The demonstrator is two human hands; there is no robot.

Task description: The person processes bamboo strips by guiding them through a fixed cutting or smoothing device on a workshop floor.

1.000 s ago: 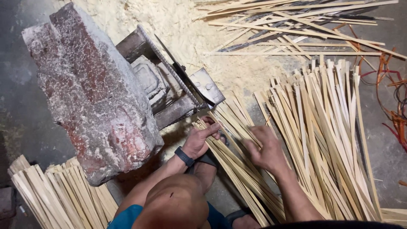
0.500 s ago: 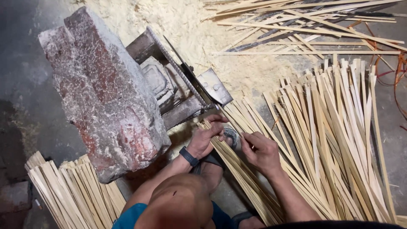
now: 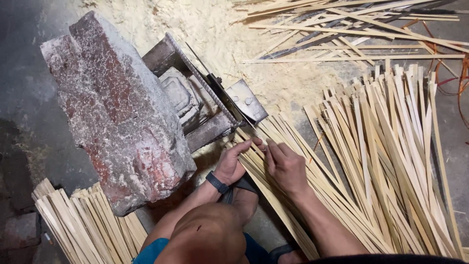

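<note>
Person crouched on the floor (image 3: 29, 98), seen from above. Both hands worked on a bundle of bamboo strips (image 3: 273, 195) lying just beside a small cutting machine (image 3: 215, 107).

Bundle: long, thin, flat, pale yellow slats. Long axis ran diagonally, upper ends pointing up-left toward the machine's metal plate (image 3: 246, 100), lower ends trailing down-right past the person's leg. Strips lay roughly parallel and packed together.

Left hand (image 3: 234, 161): fingers curled over the upper end of the bundle, fingertips pressing on the strips close to the plate. Dark band (image 3: 216, 182) on the wrist. Right hand (image 3: 286, 166): laid flat on the same bundle, fingers held together and pointing up-left, fingertips nearly meeting those of the left hand. Whether either hand pinched a single strip could not be told.

Machine: grey metal, dusty, with a thin dark blade edge running diagonally. A big rough block (image 3: 117, 112), grey with flaking red patches, sat against its left side.

A wider fan of loose strips (image 3: 391, 161) spread to the right, ends pointing up. A shorter stack of slats (image 3: 83, 225) lay lower left. Pale sawdust (image 3: 215, 29) heaped behind the machine, with scattered strips (image 3: 351, 34) lying across it, mostly horizontal.
</note>
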